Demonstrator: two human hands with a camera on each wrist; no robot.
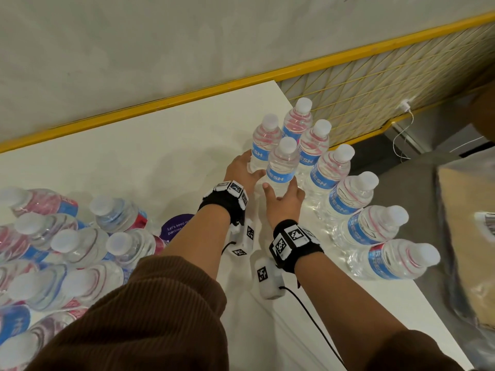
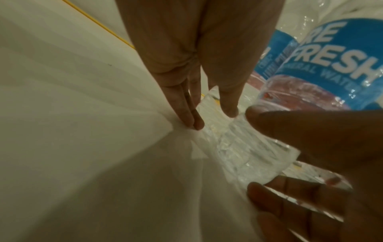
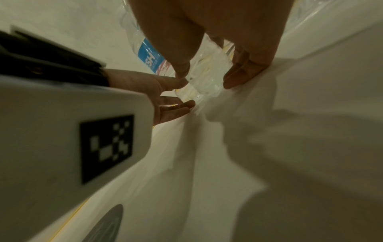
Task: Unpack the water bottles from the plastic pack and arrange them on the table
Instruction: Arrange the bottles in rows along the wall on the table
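**A:** Which bottle are your hands on?

**B:** The near water bottle [image 1: 282, 167], upright on the white table [image 1: 139, 145], at about 1 o'clock from my wrists. Clear ribbed plastic, white cap, blue band with white lettering, a pinkish tint showing through the water. My left hand [image 1: 242, 171] lies against its left side and also touches the bottle behind it [image 1: 263, 144]; my right hand [image 1: 285, 202] cups its base from the near side. Both sets of fingers are fairly straight and laid on the plastic, not wrapped round it.

**A:** And the others on the table?

**B:** A row of upright bottles [image 1: 353, 196] runs along the table's right edge, from 12 o'clock down to 3 o'clock, each just beside the next.

**A:** The pack?

**B:** At 9 o'clock, the plastic pack [image 1: 53, 250] holds many more of the same bottles, white caps up, crowded together. How the wrap is torn I cannot tell. A purple sticker [image 1: 178, 226] shows at its right edge.
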